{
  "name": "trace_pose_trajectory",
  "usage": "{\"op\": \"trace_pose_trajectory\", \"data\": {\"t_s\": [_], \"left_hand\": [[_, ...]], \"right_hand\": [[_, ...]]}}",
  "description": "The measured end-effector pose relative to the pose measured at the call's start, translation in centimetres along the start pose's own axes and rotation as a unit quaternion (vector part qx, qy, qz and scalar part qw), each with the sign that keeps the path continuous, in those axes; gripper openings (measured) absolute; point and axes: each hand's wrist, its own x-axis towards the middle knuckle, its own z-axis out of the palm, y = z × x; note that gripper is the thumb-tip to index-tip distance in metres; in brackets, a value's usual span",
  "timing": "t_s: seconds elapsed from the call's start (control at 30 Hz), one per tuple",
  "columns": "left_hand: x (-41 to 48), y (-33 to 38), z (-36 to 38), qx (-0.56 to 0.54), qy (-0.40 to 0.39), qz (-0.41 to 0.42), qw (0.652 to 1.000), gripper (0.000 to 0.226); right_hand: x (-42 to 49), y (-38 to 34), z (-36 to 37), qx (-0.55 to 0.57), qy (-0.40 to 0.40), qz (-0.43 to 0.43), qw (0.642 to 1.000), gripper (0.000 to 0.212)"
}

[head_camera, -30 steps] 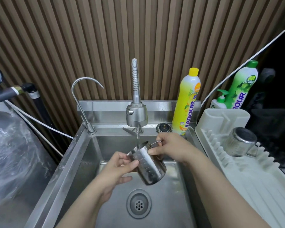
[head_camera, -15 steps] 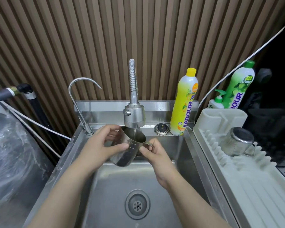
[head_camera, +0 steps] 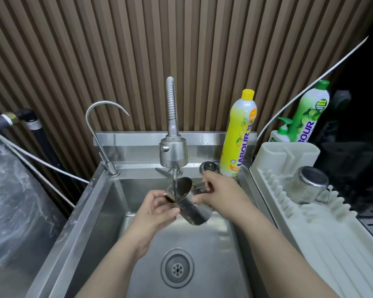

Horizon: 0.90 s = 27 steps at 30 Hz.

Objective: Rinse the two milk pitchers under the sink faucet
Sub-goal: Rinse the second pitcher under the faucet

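A steel milk pitcher (head_camera: 192,209) is tilted over the sink basin (head_camera: 202,244), its mouth turned up and left under the faucet head (head_camera: 173,152). A thin stream of water runs into its mouth. My left hand (head_camera: 157,209) grips the rim and side near the spout. My right hand (head_camera: 222,194) holds the handle on the right. A second steel pitcher (head_camera: 309,184) lies upside down on the white drying rack (head_camera: 323,244) at the right, untouched.
A thin curved tap (head_camera: 99,127) stands at the sink's back left corner. A yellow dish soap bottle (head_camera: 239,134) stands on the back ledge, with a green bottle (head_camera: 310,110) and a pump bottle (head_camera: 281,134) behind the rack. The drain (head_camera: 177,268) is below my hands.
The pitcher has moved lower and to the right and tipped over, mouth now facing up-left under the stream. My right hand rose with the handle; my left hand shifted onto the rim.
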Motion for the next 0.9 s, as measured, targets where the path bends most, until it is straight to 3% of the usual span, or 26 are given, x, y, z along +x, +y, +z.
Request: {"op": "trace_pose_trajectory", "data": {"t_s": [0.07,0.17,0.27,0.33,0.43,0.57,0.67,0.73,0.8,0.9], "left_hand": [[0.8,0.9,-0.3,0.048,0.012,0.056,0.997,0.050],[1.6,3.2,-1.5,0.170,0.012,0.120,0.978,0.057],[1.5,5.6,-2.4,0.296,0.028,0.145,0.944,0.051],[1.1,6.3,-2.6,0.336,0.054,0.132,0.931,0.054],[0.2,6.1,-2.6,0.315,0.095,0.087,0.940,0.056],[-0.9,3.7,-2.0,0.161,0.082,-0.002,0.983,0.041],[-1.4,1.8,-0.6,0.093,0.039,-0.057,0.993,0.033],[-1.3,1.0,0.2,0.068,0.019,-0.051,0.996,0.038],[-0.8,1.0,0.6,0.066,0.019,-0.017,0.997,0.041],[0.4,1.7,0.4,0.096,0.035,0.053,0.993,0.048]], "right_hand": [[-0.6,1.1,1.7,0.193,0.021,0.016,0.981,0.021],[-0.9,2.2,4.9,0.450,0.022,0.034,0.892,0.018],[-0.4,1.9,7.0,0.537,-0.019,0.050,0.842,0.033],[0.1,1.9,7.4,0.540,-0.060,0.055,0.838,0.034],[0.6,1.6,6.1,0.509,-0.100,0.053,0.854,0.034],[1.2,1.0,2.9,0.410,-0.114,0.060,0.903,0.038],[1.3,0.1,0.5,0.151,-0.083,0.028,0.985,0.044],[0.8,-0.4,-0.5,0.024,-0.046,-0.011,0.999,0.044],[0.3,-0.2,-0.6,0.021,-0.015,-0.031,0.999,0.041],[-0.3,1.2,1.0,0.202,0.014,-0.005,0.979,0.034]]}}
